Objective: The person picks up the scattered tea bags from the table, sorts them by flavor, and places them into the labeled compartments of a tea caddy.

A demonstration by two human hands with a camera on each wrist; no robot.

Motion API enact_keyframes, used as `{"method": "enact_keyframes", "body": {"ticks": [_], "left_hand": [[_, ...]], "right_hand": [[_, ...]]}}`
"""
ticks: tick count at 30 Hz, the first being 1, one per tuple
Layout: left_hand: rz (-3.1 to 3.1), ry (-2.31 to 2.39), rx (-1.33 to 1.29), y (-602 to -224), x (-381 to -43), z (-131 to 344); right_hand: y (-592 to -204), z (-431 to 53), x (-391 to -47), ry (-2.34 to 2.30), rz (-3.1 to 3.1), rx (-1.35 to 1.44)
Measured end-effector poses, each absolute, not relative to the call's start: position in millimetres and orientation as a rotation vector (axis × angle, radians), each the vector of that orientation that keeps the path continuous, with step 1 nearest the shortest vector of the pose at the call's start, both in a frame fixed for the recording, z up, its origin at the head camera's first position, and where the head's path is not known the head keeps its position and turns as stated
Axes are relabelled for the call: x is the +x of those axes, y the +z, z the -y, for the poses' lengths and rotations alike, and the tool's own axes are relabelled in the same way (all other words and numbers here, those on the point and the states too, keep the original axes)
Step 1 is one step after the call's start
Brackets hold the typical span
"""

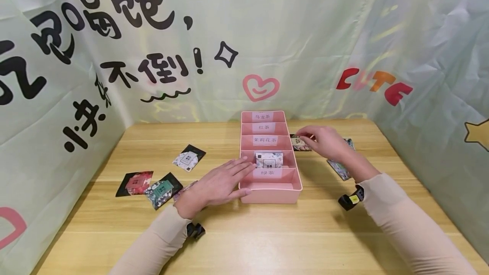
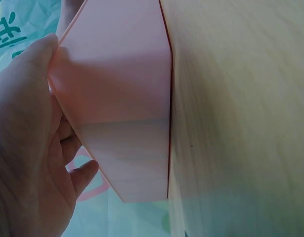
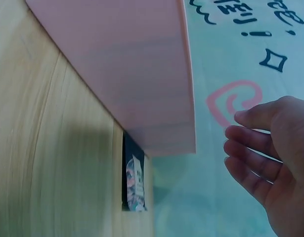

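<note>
A long pink box [image 1: 270,197] with several labelled compartments stands on the table. Inside one compartment, second from the near end, a white floral tea sachet [image 1: 269,160] leans upright. My left hand [image 1: 219,183] rests at the box's left rim, fingers stretched over it. In the left wrist view the thumb [image 2: 48,47] touches that rim. Just beyond the right side, my right hand [image 1: 324,141] hovers with loosely bent fingers over a dark floral tea sachet [image 1: 301,144]. That sachet [image 3: 136,183] lies flat beside the box in the right wrist view, apart from the fingertips.
On the left lie a white-and-black sachet [image 1: 189,158], a red-and-black one [image 1: 135,183] and a green-labelled one [image 1: 163,190]; another is partly hidden by the left hand. A colourful sachet [image 1: 339,170] lies beneath the right forearm. Printed cloth [image 1: 305,46] encloses the table.
</note>
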State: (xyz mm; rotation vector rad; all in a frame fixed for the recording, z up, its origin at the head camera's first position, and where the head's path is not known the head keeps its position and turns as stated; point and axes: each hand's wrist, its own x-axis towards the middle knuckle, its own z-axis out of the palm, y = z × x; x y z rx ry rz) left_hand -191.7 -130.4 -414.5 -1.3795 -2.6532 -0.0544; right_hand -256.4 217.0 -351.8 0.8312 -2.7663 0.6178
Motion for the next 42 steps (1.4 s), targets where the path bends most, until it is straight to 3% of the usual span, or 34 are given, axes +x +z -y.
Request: {"method": "enact_keyframes", "body": {"ticks": [42], "left_hand": [[2.666,-0.065,-1.363,-417.1,-192.1,130.3]], "right_hand": [[-417.3,-242.3,-300.9,0.951,2.967,0.336]]}}
